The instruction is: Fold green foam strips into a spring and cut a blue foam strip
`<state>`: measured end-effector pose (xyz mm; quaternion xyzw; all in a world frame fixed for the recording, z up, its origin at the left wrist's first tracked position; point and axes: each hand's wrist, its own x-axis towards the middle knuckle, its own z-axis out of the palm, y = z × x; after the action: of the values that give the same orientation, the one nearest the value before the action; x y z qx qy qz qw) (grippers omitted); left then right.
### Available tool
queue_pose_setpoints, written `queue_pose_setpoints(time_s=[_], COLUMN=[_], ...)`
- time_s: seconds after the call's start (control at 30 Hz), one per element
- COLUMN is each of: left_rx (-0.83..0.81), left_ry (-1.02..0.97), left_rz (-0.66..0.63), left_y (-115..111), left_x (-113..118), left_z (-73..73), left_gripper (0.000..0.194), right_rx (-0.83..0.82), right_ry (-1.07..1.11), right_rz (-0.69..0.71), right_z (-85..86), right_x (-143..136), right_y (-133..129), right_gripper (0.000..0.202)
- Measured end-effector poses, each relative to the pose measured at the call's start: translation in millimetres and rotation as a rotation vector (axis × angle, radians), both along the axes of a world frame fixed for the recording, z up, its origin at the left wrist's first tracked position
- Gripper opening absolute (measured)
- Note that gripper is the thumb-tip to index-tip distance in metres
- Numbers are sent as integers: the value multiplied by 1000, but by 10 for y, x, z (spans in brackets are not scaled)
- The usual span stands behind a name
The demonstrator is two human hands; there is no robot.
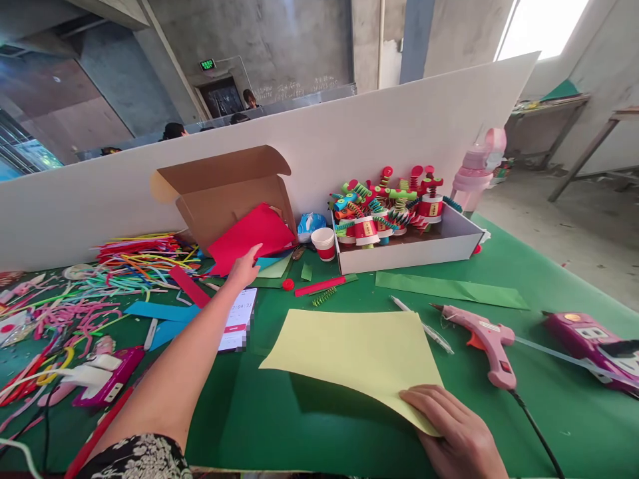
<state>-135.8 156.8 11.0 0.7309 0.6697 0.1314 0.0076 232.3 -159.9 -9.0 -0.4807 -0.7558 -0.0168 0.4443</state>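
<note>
My right hand [452, 426] pinches the lower right corner of a pale yellow sheet of paper [354, 356], thumb beneath and fingers on top. The sheet's near edge is raised off the green table. My left hand [244, 267] is stretched forward at the open cardboard box [224, 193], index finger extended over the red paper [252, 236]. Whether that finger touches the red paper I cannot tell; nothing shows in the hand. Blue and pale green paper [277, 267] lie just beside it. Under my left forearm is a phone [238, 322] with a timer on its screen.
A pink glue gun [482, 336] and a white pen [422, 324] lie right of the yellow sheet. Behind stands a white box [409, 253] of paper-cup figures, beside stacked paper cups [323, 243]. Pipe cleaners [144, 256] and a purple power strip [107, 379] crowd the left.
</note>
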Motion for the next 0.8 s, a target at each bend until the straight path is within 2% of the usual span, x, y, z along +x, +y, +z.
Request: queue_pose_setpoints(time_s=[0.13, 0.33, 0.47, 0.6, 0.7, 0.8], left_rx=[24, 12, 77, 120, 84, 67], left_ry=[-107, -307, -283, -241, -428, -640], left_rz=[73, 147, 196, 184, 168, 69], left_y=[22, 51, 74, 88, 98, 106], left_x=[-58, -84, -103, -114, -114, -124], left_z=[30, 4, 45, 74, 30, -46], left_gripper=[58, 55, 48, 42, 40, 41], right_rx=[0, -16, -27, -22, -14, -20], right_ry=[-19, -8, -14, -17, -10, 0], right_rz=[9, 12, 17, 12, 15, 18], right_z=[-4, -11, 8, 24, 20, 12], right_x=[10, 15, 15, 12, 10, 12], right_y=[7, -9, -6, 4, 6, 0], right_gripper=[28, 28, 28, 27, 26, 25])
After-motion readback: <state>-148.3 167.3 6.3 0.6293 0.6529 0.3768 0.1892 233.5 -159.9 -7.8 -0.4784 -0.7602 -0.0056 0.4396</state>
